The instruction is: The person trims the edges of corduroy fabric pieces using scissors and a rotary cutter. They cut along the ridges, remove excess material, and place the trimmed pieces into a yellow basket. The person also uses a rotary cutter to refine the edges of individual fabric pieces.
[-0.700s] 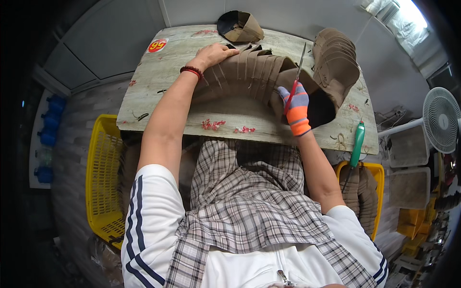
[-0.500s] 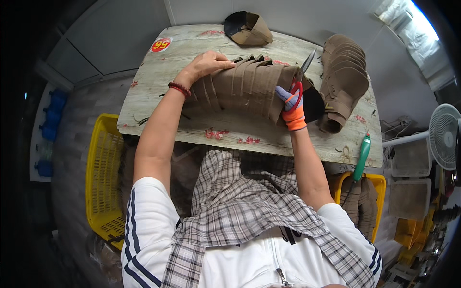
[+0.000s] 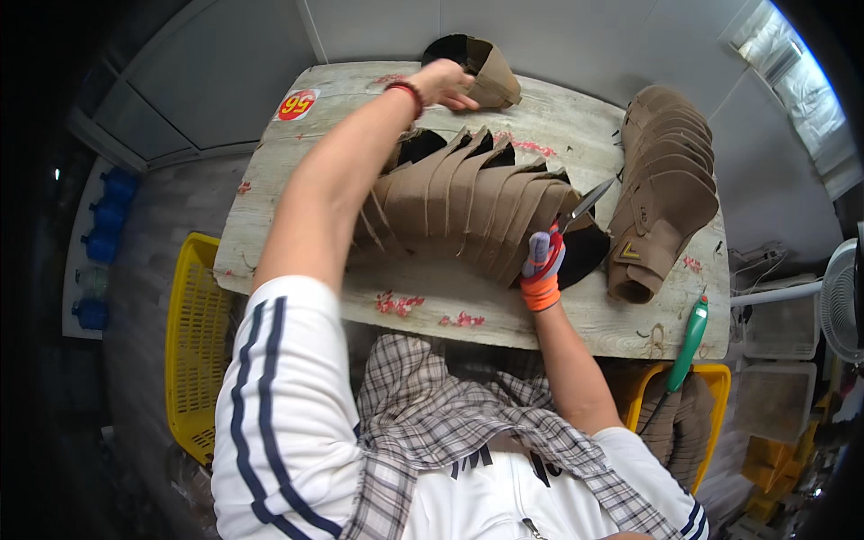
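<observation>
My left hand point(image 3: 446, 86), with a dark red bead bracelet at the wrist, is over the near side of a single brown piece point(image 3: 494, 79) with black lining, apparently a shoe upper. Its fingers are apart; whether they touch the piece I cannot tell. My right hand point(image 3: 544, 266), in an orange and lavender glove, holds red-handled scissors point(image 3: 585, 205), blades pointing up and away to the right. It rests at the right end of a row of nested brown uppers point(image 3: 459, 202) lying across the table, their black lining showing along the far edge.
A second nested stack of brown uppers point(image 3: 670, 193) lies at the table's right side. Near the front right corner is a green handheld tool point(image 3: 691, 337) with a cord. Yellow baskets stand left point(image 3: 191, 360) and right point(image 3: 717, 423) below the table point(image 3: 396, 328); a white fan point(image 3: 841, 301) is at far right.
My left hand has left the row of uppers and reached forward to the single upper at the back. My right hand stays at the row's right end with the scissors. The view has shifted.
</observation>
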Available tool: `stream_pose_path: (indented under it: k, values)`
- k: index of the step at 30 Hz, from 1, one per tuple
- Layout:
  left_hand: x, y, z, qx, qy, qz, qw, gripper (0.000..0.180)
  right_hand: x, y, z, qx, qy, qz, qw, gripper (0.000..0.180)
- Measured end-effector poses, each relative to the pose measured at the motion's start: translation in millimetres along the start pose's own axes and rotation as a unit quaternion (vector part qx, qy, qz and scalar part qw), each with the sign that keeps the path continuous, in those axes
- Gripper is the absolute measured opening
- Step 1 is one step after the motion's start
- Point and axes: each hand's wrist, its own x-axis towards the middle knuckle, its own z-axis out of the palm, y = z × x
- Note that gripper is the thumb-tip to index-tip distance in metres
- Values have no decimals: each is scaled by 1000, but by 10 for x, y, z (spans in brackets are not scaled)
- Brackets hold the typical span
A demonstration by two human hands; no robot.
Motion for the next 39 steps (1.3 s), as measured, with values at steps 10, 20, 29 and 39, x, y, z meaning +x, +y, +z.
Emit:
stream_pose_path:
  k: [10, 20, 29, 39]
  values:
    - [-118, 142, -177, 249, 230, 234, 911, 63, 65, 5, -27, -78, -45, -45, 995, 54]
    - [-4328, 98, -409, 554, 119, 440, 697, 42, 174, -68, -148, -80, -106, -51, 990, 30]
    - [-4871, -1818, 92, 453, -87, 282, 841, 32, -739, -907, -491, -99, -156, -28, 982, 18]
    - [-4897, -3177, 132, -225, 208, 128, 943, 62, -1528, -1269, -242, -401, -462, -92, 786, 30]
